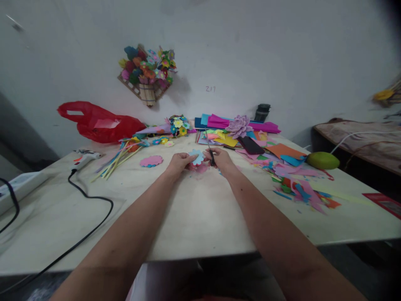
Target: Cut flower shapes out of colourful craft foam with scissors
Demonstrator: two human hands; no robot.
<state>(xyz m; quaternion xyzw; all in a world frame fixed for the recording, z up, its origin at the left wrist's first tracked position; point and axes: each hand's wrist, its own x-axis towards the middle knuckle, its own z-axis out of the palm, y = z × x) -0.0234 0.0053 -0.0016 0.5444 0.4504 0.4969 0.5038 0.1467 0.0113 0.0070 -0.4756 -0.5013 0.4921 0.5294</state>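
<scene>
Over the middle of the table, my left hand pinches a light blue scalloped paper flower by its left side. Close by on the right, my right hand is closed around a pair of scissors with dark handles, the blades pointing up and away. Fingertips of my right hand sit near the flower's right edge; whether they touch it I cannot tell. Beneath the hands lie small pink paper scraps. Left of my left hand, a pink scalloped paper piece rests on the table, with some blue showing under its edge.
A glue gun with a black cord and a power strip are on the left. Behind are a red plastic bag and thin paper sticks. Coloured scraps, a phone and a green oval object lie right.
</scene>
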